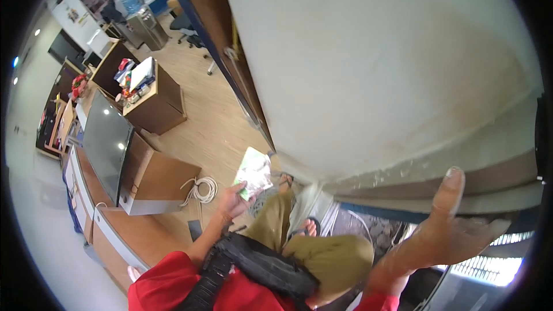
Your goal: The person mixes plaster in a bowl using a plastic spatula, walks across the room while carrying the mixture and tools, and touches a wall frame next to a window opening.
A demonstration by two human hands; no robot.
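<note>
My left hand [231, 201] is closed on a flat white-and-green piece [254, 171], like a packet or card, with white, shiny patches on it. Its exact kind is hard to make out. My right hand [446, 239] is raised at the right, thumb up and fingers stretched out, with nothing in it. White residue marks its thumb and wrist. Behind that hand stands a pale wall panel [357, 75] with a brownish stain and flaky white bits along its lower edge. I cannot tell whether the hand touches it.
A dark door frame [222, 52] borders the panel. A coiled white cable [201, 190] lies on the wooden floor [207, 112]. Left are a large dark screen [106, 144] and a cluttered brown cabinet [158, 101]. Rubble [368, 227] shows below the panel, near my legs.
</note>
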